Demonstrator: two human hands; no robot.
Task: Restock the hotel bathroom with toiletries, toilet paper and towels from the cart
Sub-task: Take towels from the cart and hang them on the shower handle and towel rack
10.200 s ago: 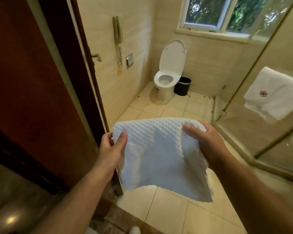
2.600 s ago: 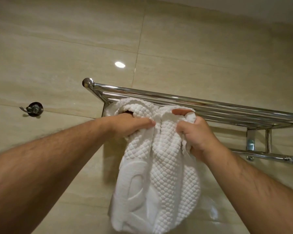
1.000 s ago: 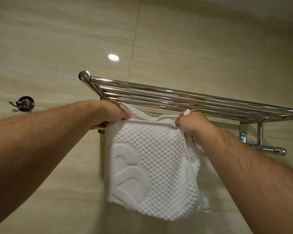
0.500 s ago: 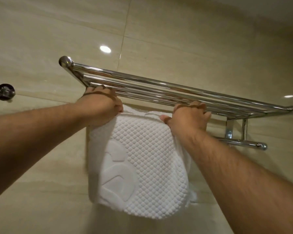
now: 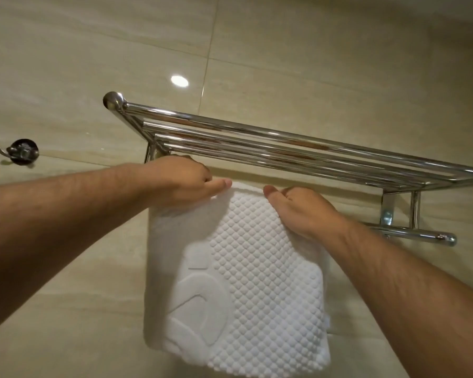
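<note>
A white waffle-textured towel (image 5: 257,290) with a raised emblem hangs folded over the lower bar (image 5: 410,233) of a chrome wall rack (image 5: 284,143). My left hand (image 5: 180,181) rests on the towel's top left corner, fingers curled over the fold. On the top right part lies my right hand (image 5: 298,208), palm down with the fingers pressed flat on the cloth. Both hands sit just under the rack's upper shelf of several rails. The bar under the towel is hidden.
The rack is fixed to a beige tiled wall (image 5: 311,64). A dark metal wall hook (image 5: 21,154) sticks out at the left. The lower bar's bare right end pokes out past my right forearm.
Ten seconds ago I carried the towel into the bathroom. Since then it went over the lower bar and spread flat. In the last half second my hands slid inward along its top edge.
</note>
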